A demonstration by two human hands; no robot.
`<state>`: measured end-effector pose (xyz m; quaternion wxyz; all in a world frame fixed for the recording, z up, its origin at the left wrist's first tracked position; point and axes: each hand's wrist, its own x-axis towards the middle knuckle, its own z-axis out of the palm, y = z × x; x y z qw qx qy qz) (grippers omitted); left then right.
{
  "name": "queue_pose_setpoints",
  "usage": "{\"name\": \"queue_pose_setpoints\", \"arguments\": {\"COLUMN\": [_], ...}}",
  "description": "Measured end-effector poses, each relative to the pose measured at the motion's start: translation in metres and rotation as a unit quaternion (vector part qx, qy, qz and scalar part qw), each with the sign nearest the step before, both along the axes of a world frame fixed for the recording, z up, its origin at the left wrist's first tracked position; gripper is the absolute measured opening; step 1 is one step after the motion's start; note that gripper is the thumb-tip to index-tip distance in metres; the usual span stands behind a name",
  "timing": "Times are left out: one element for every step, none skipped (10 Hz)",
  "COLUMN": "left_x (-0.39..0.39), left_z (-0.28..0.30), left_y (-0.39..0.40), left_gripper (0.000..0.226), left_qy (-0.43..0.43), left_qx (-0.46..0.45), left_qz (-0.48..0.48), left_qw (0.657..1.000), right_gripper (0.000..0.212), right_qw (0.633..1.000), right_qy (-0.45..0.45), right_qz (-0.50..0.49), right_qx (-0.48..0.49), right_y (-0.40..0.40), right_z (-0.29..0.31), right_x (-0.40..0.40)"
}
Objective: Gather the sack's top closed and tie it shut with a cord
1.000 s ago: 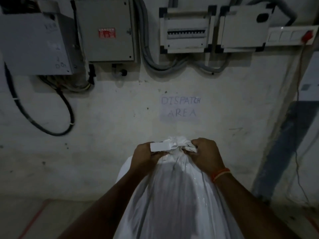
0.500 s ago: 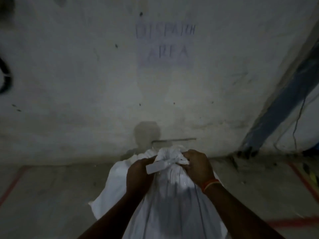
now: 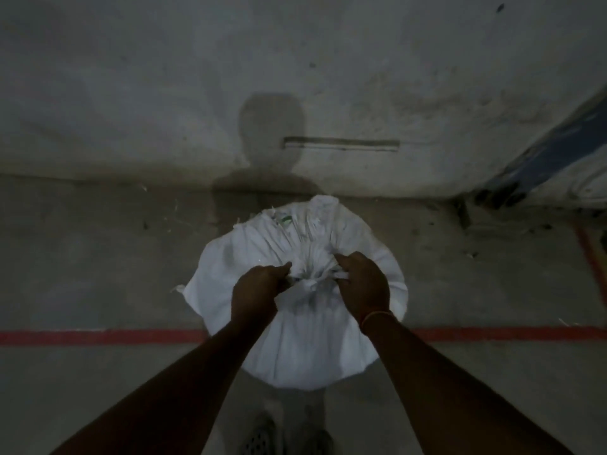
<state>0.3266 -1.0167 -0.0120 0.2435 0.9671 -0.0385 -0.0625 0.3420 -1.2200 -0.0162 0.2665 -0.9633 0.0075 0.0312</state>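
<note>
A full white woven sack [image 3: 295,339] stands on the concrete floor below me, seen from above. Its top is bunched into a tight neck [image 3: 312,274] with the loose mouth fanning out towards the wall. My left hand [image 3: 256,290] grips the neck from the left, fingers curled. My right hand [image 3: 361,284], with an orange band on the wrist, grips it from the right and pinches a white strip there. In this dim light the cord is hard to tell apart from the white strip wound round the neck.
A grey wall [image 3: 295,77] rises just behind the sack, with a dark slot [image 3: 341,144] low on it. A red floor line [image 3: 98,336] runs left to right under the sack. A blue-edged frame [image 3: 551,152] leans at the right. My shoes [image 3: 262,435] show below.
The view has tipped from the wall with the electrical boxes down to the floor. The sack sits lower, and the white strip end at my left hand is no longer in sight.
</note>
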Motion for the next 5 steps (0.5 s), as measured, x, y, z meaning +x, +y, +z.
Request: {"name": "queue_pose_setpoints", "arguments": {"left_x": [0.0,0.006,0.014,0.02,0.028], "left_z": [-0.026,-0.034,-0.037,-0.037,-0.03], "left_y": [0.007,0.008,0.007,0.015,0.024], "left_gripper": [0.044,0.05,0.05,0.059,0.075], "left_qy": [-0.009,-0.015,0.002,0.068,0.152], "left_qx": [0.014,-0.02,-0.065,-0.076,-0.103], "left_qz": [-0.019,-0.013,-0.015,-0.039,-0.047], "left_qw": [1.0,1.0,0.998,0.994,0.982], "right_gripper": [0.046,0.05,0.062,0.074,0.083], "right_qw": [1.0,0.999,0.998,0.995,0.992], "right_qy": [0.017,0.033,0.06,0.099,0.125], "right_qz": [-0.018,-0.029,-0.016,0.011,0.018], "right_qx": [0.015,-0.001,-0.009,-0.005,-0.004], "right_y": [0.01,0.013,0.01,0.003,-0.005], "right_z": [-0.026,-0.036,-0.041,-0.03,-0.014], "right_x": [-0.003,0.0,0.003,0.009,0.01]}}
